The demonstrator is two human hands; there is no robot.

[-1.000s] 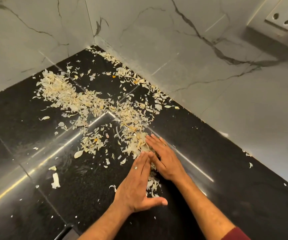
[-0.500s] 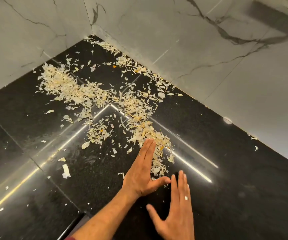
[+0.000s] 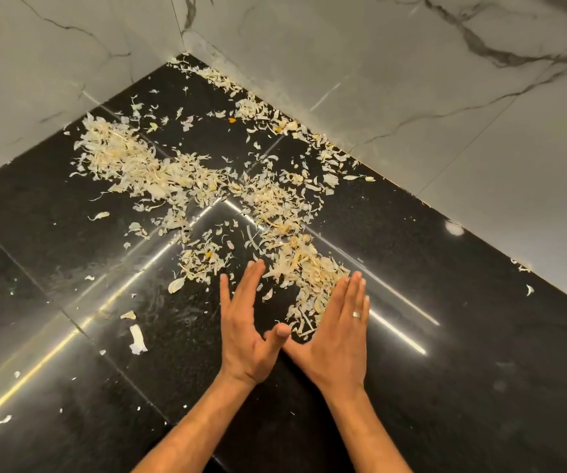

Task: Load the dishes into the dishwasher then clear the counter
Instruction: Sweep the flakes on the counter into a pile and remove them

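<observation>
Pale, dry vegetable peel scraps (image 3: 159, 175) lie scattered over the black polished counter (image 3: 428, 336), thickest toward the corner and in a small heap (image 3: 306, 268) near my hands. My left hand (image 3: 246, 326) stands on its edge left of that heap, fingers straight and together. To the heap's right my right hand (image 3: 338, 332), wearing a ring, has its fingers straight and angled inward. The two hands form a V around the near end of the heap, heels almost meeting. Neither holds anything.
White marble-patterned walls (image 3: 411, 80) meet in a corner behind the counter. Loose single scraps (image 3: 137, 339) lie to the left, and a few (image 3: 529, 290) sit along the right wall. Bright light streaks reflect off the counter.
My right hand moved forward from near the bottom edge to the right side of the heap. My left hand stayed left of the heap and now stands on its edge.
</observation>
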